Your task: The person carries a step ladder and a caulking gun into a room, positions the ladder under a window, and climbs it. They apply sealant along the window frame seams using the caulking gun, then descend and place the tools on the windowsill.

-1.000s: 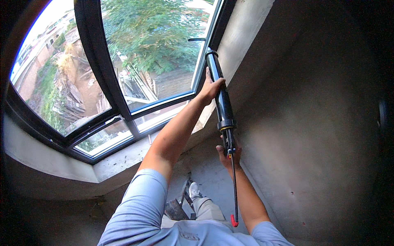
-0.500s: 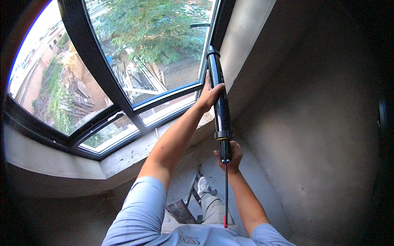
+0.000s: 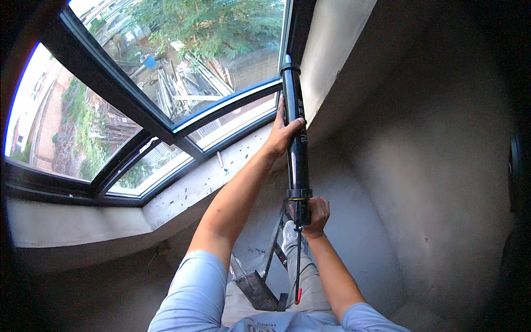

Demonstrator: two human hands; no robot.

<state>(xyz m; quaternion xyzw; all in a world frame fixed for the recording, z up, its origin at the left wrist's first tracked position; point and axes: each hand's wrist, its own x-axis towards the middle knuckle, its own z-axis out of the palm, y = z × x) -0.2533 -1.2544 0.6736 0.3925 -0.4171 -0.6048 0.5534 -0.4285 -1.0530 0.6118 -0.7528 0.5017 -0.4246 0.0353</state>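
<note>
A long black caulking gun points away from me, its pale nozzle up at the edge between the dark window frame and the plastered reveal. My left hand cradles the barrel from its left side, the thumb across the top and a finger stretched along it. Behind the barrel's rear collar, my right hand is closed around the handle, which the gun's body partly hides. A thin plunger rod with a red-tipped hook runs back toward my shirt.
Window panes fill the upper left, with trees and stacked planks outside. Debris bits and a small stick lie on the plaster sill. Below me are a dark metal stepladder and my shoe. A grey wall rises on the right.
The gun has stayed at the frame's edge, its rear end shifting slightly left and down in view. My view has turned a little; both hands keep their hold.
</note>
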